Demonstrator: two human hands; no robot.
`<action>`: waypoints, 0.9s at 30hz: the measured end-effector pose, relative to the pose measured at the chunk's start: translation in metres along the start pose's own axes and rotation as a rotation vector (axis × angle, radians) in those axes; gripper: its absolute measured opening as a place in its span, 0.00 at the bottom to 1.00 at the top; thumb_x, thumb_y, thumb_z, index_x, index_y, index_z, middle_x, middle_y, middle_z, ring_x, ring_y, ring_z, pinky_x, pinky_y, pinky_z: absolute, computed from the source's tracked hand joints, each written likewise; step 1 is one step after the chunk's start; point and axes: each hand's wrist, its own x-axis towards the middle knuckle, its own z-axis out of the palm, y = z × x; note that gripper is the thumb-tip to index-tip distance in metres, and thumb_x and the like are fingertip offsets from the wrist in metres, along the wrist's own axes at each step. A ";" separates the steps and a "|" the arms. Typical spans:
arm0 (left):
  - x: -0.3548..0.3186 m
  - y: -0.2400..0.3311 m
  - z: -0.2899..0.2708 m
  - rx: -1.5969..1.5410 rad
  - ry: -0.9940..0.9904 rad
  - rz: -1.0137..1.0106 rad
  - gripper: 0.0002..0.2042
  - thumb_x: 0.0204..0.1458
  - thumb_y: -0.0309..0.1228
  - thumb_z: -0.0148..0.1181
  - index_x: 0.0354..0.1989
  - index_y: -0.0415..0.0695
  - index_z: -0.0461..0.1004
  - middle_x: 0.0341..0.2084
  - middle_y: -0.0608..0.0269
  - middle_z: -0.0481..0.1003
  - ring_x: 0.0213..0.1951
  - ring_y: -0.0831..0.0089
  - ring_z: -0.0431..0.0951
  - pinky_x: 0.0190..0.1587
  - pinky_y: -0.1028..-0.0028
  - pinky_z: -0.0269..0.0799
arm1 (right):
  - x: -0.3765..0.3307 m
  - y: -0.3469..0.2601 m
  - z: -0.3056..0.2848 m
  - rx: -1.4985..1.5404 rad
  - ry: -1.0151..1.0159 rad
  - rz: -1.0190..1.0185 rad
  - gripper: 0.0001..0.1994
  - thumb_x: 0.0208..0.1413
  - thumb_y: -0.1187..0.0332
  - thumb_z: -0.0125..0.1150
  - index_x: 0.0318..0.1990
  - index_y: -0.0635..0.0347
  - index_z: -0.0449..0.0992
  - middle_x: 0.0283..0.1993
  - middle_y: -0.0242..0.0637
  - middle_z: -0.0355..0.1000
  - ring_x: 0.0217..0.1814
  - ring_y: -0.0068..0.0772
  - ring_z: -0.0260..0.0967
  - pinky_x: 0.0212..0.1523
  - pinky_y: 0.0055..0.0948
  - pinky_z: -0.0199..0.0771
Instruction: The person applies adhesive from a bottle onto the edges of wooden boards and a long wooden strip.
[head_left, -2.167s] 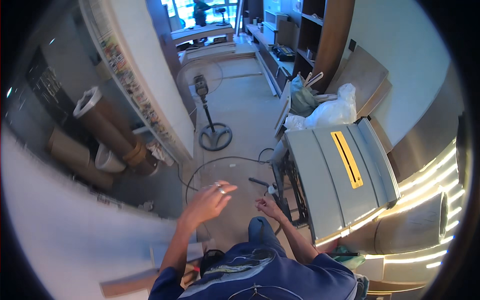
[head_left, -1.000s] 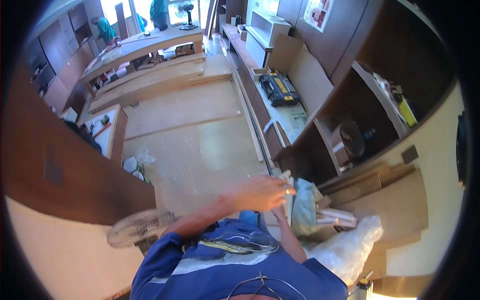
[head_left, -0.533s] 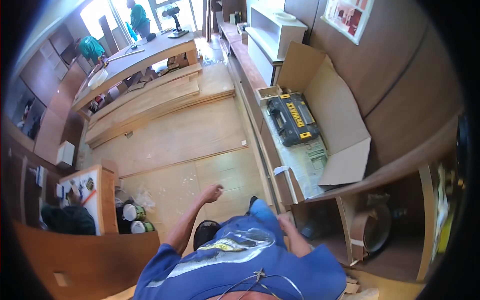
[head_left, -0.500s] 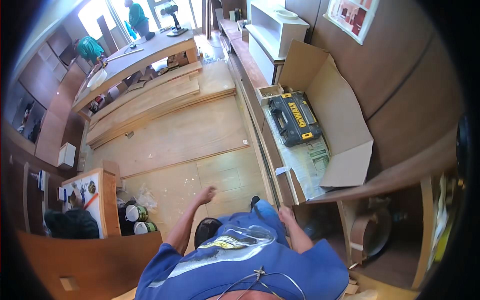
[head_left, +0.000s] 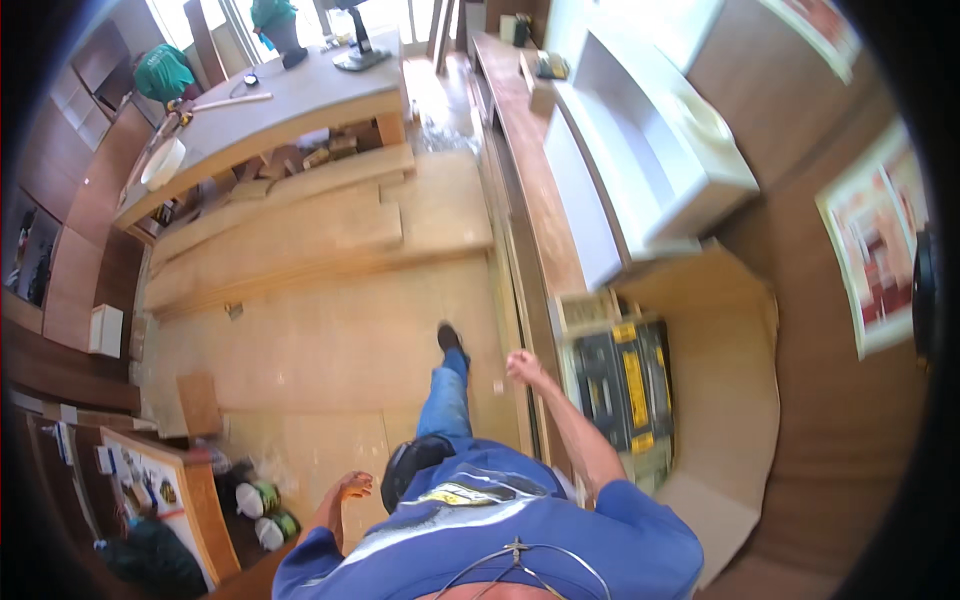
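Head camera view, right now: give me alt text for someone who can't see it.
A blue-shirted person has one foot forward over wooden panels, left hand low, right hand extended forward, neither visibly holding anything. A black-and-yellow tool case lies to the right; a long workbench stands ahead.

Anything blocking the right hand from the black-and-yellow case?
Nothing visible blocks it: between the right hand and the case lies only the cabinet's front edge. The cardboard stands on the case's far side.
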 end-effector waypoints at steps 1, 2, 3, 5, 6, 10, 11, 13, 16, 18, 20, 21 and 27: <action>0.035 0.070 -0.020 0.055 0.039 0.092 0.14 0.60 0.40 0.62 0.48 0.45 0.79 0.35 0.57 0.81 0.38 0.62 0.83 0.39 0.63 0.77 | 0.058 -0.058 0.008 0.007 -0.056 -0.057 0.11 0.66 0.66 0.62 0.50 0.60 0.75 0.35 0.32 0.76 0.29 0.21 0.73 0.24 0.21 0.72; 0.064 0.145 -0.062 0.198 0.137 0.214 0.14 0.60 0.41 0.60 0.45 0.44 0.80 0.33 0.56 0.82 0.36 0.63 0.82 0.38 0.62 0.77 | 0.127 -0.127 0.017 0.022 -0.076 -0.106 0.11 0.66 0.65 0.62 0.51 0.60 0.75 0.35 0.33 0.76 0.29 0.22 0.74 0.24 0.21 0.73; 0.099 0.215 -0.092 0.417 0.261 0.348 0.14 0.61 0.42 0.58 0.43 0.44 0.81 0.31 0.55 0.82 0.35 0.63 0.82 0.37 0.62 0.76 | 0.161 -0.169 0.019 0.018 -0.097 -0.086 0.12 0.66 0.65 0.63 0.52 0.60 0.74 0.36 0.34 0.76 0.30 0.22 0.75 0.24 0.21 0.73; 0.119 0.338 -0.154 0.565 0.578 0.490 0.17 0.62 0.44 0.55 0.38 0.42 0.82 0.28 0.53 0.82 0.32 0.64 0.81 0.35 0.60 0.76 | 0.180 -0.161 0.066 0.042 -0.143 0.054 0.12 0.66 0.65 0.62 0.52 0.59 0.75 0.37 0.35 0.77 0.32 0.24 0.77 0.25 0.22 0.75; 0.129 0.421 -0.137 0.367 0.706 0.788 0.16 0.62 0.39 0.53 0.41 0.40 0.81 0.30 0.53 0.82 0.37 0.67 0.80 0.41 0.61 0.77 | 0.198 -0.183 0.036 -0.014 -0.070 0.084 0.12 0.66 0.64 0.62 0.53 0.58 0.75 0.38 0.35 0.78 0.32 0.24 0.77 0.25 0.22 0.75; 0.074 0.739 -0.166 0.468 0.448 0.937 0.15 0.64 0.36 0.55 0.50 0.36 0.76 0.33 0.54 0.80 0.37 0.66 0.80 0.43 0.66 0.77 | 0.261 -0.267 0.006 -0.107 0.191 0.199 0.13 0.66 0.62 0.61 0.53 0.56 0.75 0.36 0.33 0.77 0.29 0.22 0.75 0.25 0.22 0.74; 0.060 0.799 -0.175 0.444 0.417 1.067 0.16 0.67 0.37 0.55 0.54 0.39 0.76 0.35 0.55 0.82 0.38 0.69 0.82 0.41 0.66 0.77 | 0.281 -0.286 0.000 -0.101 0.214 0.210 0.13 0.66 0.63 0.61 0.54 0.57 0.75 0.35 0.32 0.75 0.28 0.22 0.73 0.24 0.22 0.73; 0.033 0.924 -0.185 0.501 0.458 1.199 0.14 0.67 0.35 0.55 0.54 0.39 0.76 0.36 0.55 0.83 0.39 0.69 0.83 0.41 0.67 0.77 | 0.328 -0.317 -0.020 -0.038 0.260 0.224 0.13 0.66 0.63 0.61 0.54 0.56 0.74 0.34 0.33 0.75 0.27 0.21 0.72 0.24 0.22 0.72; 0.038 1.049 -0.206 0.370 0.378 1.198 0.13 0.66 0.33 0.56 0.54 0.40 0.76 0.39 0.56 0.82 0.39 0.69 0.83 0.41 0.68 0.77 | 0.414 -0.361 -0.033 -0.034 0.312 0.266 0.13 0.66 0.62 0.60 0.53 0.55 0.72 0.33 0.32 0.74 0.27 0.21 0.72 0.24 0.23 0.72; 0.071 1.114 -0.234 0.333 0.333 1.132 0.13 0.66 0.32 0.56 0.53 0.40 0.77 0.41 0.56 0.82 0.39 0.70 0.82 0.42 0.68 0.78 | 0.479 -0.386 -0.035 -0.059 0.299 0.281 0.13 0.66 0.62 0.61 0.54 0.53 0.71 0.36 0.32 0.74 0.28 0.22 0.72 0.25 0.25 0.74; 0.113 1.178 -0.271 0.355 0.391 1.112 0.12 0.64 0.30 0.57 0.53 0.39 0.77 0.40 0.54 0.81 0.40 0.66 0.83 0.42 0.68 0.77 | 0.561 -0.414 -0.041 -0.044 0.259 0.316 0.13 0.66 0.62 0.61 0.53 0.52 0.70 0.37 0.32 0.74 0.28 0.23 0.73 0.25 0.26 0.75; 0.138 1.209 -0.289 0.368 0.413 1.097 0.12 0.63 0.28 0.57 0.53 0.39 0.78 0.39 0.53 0.81 0.40 0.64 0.83 0.43 0.68 0.77 | 0.608 -0.432 -0.048 -0.021 0.226 0.345 0.12 0.66 0.62 0.61 0.52 0.52 0.70 0.37 0.33 0.74 0.28 0.23 0.73 0.24 0.26 0.74; 0.312 1.409 -0.428 0.252 0.868 1.126 0.10 0.64 0.24 0.55 0.50 0.39 0.77 0.48 0.52 0.79 0.48 0.59 0.80 0.51 0.64 0.77 | 0.973 -0.538 -0.042 -0.380 0.343 0.115 0.14 0.63 0.65 0.62 0.52 0.60 0.72 0.36 0.35 0.75 0.30 0.27 0.74 0.27 0.31 0.76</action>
